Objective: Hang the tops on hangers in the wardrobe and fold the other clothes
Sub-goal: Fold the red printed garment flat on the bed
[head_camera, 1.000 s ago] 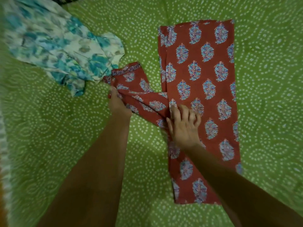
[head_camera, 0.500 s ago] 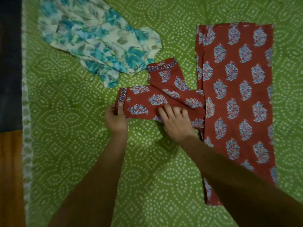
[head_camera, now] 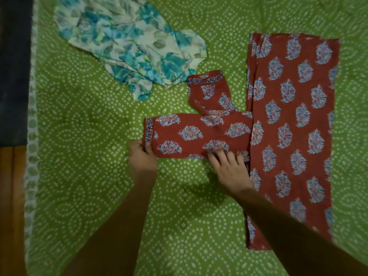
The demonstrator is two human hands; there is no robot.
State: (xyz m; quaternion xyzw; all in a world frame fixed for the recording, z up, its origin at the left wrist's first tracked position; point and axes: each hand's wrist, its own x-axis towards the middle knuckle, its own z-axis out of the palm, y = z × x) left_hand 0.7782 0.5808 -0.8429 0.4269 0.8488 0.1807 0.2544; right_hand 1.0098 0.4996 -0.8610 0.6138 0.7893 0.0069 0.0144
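A red printed top lies flat on the green bedspread, its body folded lengthwise at the right. One sleeve stretches out flat to the left. The second sleeve lies crumpled above it. My left hand pinches the cuff's lower corner at the outstretched sleeve's end. My right hand presses flat, fingers spread, on the lower edge of that sleeve near the body. A white and teal floral garment lies bunched at the upper left.
The green dotted bedspread covers the whole bed. Its pale border runs down the left side. Beyond it are a wooden strip and a dark surface.
My left hand has pulled the sleeve out leftward and flat from a crumpled state. My right hand slid left off the body onto the sleeve's lower edge. The camera view shifted left.
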